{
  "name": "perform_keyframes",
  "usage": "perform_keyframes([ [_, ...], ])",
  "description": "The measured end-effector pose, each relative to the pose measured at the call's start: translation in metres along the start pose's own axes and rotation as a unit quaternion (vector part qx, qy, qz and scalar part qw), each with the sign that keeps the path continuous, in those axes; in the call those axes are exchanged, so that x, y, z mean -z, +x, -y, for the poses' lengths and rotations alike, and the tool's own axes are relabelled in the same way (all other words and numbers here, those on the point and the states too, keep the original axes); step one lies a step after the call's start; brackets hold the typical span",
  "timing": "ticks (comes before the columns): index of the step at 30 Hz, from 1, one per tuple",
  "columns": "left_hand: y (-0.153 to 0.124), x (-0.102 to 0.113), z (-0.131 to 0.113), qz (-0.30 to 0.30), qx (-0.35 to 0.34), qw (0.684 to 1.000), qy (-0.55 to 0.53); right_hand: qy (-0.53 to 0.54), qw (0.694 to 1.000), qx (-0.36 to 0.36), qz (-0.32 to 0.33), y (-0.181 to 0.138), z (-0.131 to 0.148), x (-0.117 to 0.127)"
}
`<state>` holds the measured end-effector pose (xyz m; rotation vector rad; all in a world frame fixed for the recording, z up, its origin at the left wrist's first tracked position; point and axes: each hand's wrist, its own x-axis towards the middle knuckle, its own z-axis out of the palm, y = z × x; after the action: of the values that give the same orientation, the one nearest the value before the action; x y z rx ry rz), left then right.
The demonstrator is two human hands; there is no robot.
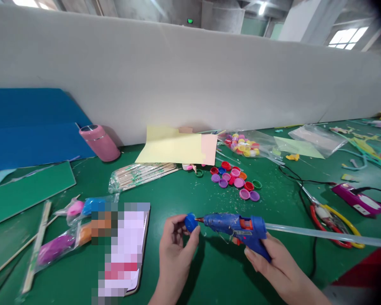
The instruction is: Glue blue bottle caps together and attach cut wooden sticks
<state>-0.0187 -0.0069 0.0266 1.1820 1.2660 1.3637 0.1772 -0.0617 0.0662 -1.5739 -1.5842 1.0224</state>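
Observation:
My left hand (175, 245) pinches a blue bottle cap (191, 222) between thumb and fingers, just above the green table. My right hand (269, 260) grips the handle of a blue glue gun (238, 228), its nozzle touching the cap. A clear glue stick (324, 235) juts out of the gun's back toward the right. A loose pile of coloured bottle caps (235, 180) lies farther back on the table.
A phone (123, 250) lies left of my hands, with packets of coloured clay (66, 237) beside it. A pink bottle (100, 143), wooden sticks in a bag (142, 173), yellow paper (174, 146), scissors (332, 214), a bag of caps (244, 144) and a white wall (190, 84) lie behind.

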Motion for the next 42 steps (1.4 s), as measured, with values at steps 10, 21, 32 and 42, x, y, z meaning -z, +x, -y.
perform_keyframes([
  [10,-0.002,-0.002,0.000,-0.027,-0.069,0.996,0.049,-0.051,0.998,0.040,0.011,-0.002,0.004,0.002],
  [21,-0.002,-0.002,0.001,-0.022,-0.130,0.986,0.101,-0.077,0.996,0.036,0.022,-0.002,0.000,0.003],
  [32,-0.003,-0.003,-0.003,-0.009,-0.090,0.995,0.043,-0.064,0.997,0.035,0.030,-0.002,0.002,0.002],
  [42,0.000,-0.001,-0.001,0.001,-0.038,0.999,0.019,0.015,1.000,0.008,-0.023,-0.003,0.008,-0.001],
])
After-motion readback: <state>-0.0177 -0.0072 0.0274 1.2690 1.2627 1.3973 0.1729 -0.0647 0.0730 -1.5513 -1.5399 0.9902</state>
